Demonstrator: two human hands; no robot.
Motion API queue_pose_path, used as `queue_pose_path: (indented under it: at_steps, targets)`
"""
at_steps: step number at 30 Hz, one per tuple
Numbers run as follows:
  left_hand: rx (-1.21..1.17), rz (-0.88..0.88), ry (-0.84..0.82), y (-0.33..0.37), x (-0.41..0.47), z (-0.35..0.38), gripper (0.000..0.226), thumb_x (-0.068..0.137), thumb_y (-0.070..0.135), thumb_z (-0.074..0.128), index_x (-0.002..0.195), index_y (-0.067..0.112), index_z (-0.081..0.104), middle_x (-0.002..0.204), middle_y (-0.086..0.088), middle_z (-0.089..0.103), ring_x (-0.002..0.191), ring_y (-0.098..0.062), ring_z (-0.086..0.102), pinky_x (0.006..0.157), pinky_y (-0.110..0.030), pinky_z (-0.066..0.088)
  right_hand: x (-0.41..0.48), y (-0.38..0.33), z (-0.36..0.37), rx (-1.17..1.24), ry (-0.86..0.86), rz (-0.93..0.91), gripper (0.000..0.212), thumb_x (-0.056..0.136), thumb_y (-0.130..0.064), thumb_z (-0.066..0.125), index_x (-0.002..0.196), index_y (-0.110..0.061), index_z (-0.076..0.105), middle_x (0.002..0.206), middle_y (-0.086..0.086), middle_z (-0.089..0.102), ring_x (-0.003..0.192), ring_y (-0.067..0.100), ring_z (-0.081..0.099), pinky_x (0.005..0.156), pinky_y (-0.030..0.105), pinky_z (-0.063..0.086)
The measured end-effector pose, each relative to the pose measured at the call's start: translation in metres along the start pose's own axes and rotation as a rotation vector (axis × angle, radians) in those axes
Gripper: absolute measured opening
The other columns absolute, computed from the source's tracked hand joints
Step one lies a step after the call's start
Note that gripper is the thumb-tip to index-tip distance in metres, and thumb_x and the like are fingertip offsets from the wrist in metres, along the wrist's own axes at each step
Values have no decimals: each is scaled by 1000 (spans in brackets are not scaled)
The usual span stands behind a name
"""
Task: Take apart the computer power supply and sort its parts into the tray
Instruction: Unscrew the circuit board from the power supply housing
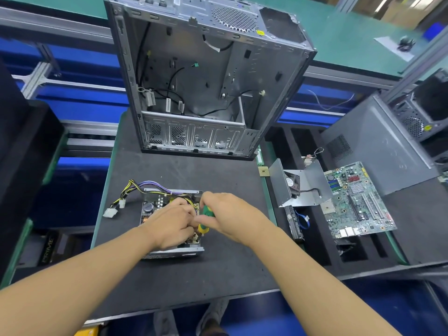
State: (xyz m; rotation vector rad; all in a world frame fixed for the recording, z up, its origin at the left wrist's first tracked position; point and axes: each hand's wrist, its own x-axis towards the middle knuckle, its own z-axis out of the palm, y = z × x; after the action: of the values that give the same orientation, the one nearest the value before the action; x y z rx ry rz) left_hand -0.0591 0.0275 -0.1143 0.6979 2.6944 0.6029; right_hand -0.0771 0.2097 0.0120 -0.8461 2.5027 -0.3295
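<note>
A dark mat covers the bench (169,166), green trim along its sides, and blue bins show below the rails. A gutted computer case (206,81) takes up the far half of the mat, its open side towards the person. The near half is left as working ground.

The power supply (151,209) lies there with its cover off and its board exposed, close to the person so that both forearms can reach it. Its cable bundle (135,190) trails off to the left, away from the tool.

The right hand (230,214) has its grip closed round the green and yellow screwdriver (208,211), handle up and shaft slanting down into the housing, probably onto a board screw. The left hand (169,224) rests on top of the supply with its fingers curled down beside the shaft, likely to steady the box or guide the tip. I cannot tell whether its grip closes on anything, since the fingertips are hidden.

To the right, the foam tray (322,248) already holds a motherboard (356,202), a metal bracket with a fan (303,187) and a small chip (263,171). Several dark slots nearer the person look free.

Open mat lies in front of the supply and to its right, so a lifted part has a plain path across to the tray. The mat's left edge runs near the cable plugs, and the case blocks any move straight ahead.
</note>
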Motion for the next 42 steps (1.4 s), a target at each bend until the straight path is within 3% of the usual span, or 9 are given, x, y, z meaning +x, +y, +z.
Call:
queue_pose_path:
  at_steps: [10,16,21,24,27,32,35,38,42]
  targets:
    - [15,-23,-77,2,0,-5,22,83,37,34,70,31,51,84,24,41,98,-8,32,102,-23,29,1,-10,15,-10,137,198,53,88,-61,59,105,-11,56,79,4,47,75,31,49,59,34,42]
    - [34,-19,-43,2,0,-5,39,96,32,44,58,34,42,77,22,41,98,-12,33,99,-29,34,-1,-12,6,-43,-31,32,22,98,-38,56,102,-17,57,102,3,61,91,28,57,68,36,46]
    - [39,63,41,9,0,-10,42,89,24,44,51,29,28,58,17,36,82,-14,37,92,-24,27,-7,-7,-2,-20,-162,-70,16,97,-27,59,108,-17,55,111,-1,54,99,19,42,83,38,42]
    - [16,35,5,8,0,-8,34,90,29,41,56,30,37,67,16,47,89,-14,36,96,-25,27,-7,-11,0,-51,-166,-9,20,99,-34,56,109,-18,51,112,3,55,99,24,47,77,38,43]
    - [11,-20,-41,6,-2,-4,22,86,37,36,66,36,46,89,15,60,102,-13,36,100,-31,36,-6,-15,5,-97,-91,116,31,100,-47,47,102,-17,42,90,5,48,75,29,51,56,36,39]
    - [10,-29,-59,4,-3,-4,24,79,35,31,61,31,46,75,28,49,98,-11,32,98,-33,41,-6,-20,6,-96,-39,164,41,100,-59,33,94,-19,32,73,0,41,58,22,41,46,32,23]
    - [36,5,-39,4,-2,-4,29,80,32,31,71,23,57,76,25,53,96,-10,31,100,-25,34,-4,-21,5,-192,-38,119,38,103,-55,29,92,-19,29,73,1,42,68,32,47,50,36,32]
    - [54,9,-47,3,-2,-3,28,79,37,25,68,28,50,90,12,64,105,-15,38,102,-33,38,-5,-23,5,-157,-118,75,27,104,-45,34,93,-21,28,89,6,48,82,36,54,71,46,49]
    - [69,80,26,4,-2,-4,27,79,25,36,54,30,27,67,12,48,84,-15,38,99,-36,38,-8,-21,-2,-123,-179,-16,8,103,-30,42,105,-22,41,102,5,40,85,32,52,75,43,47]
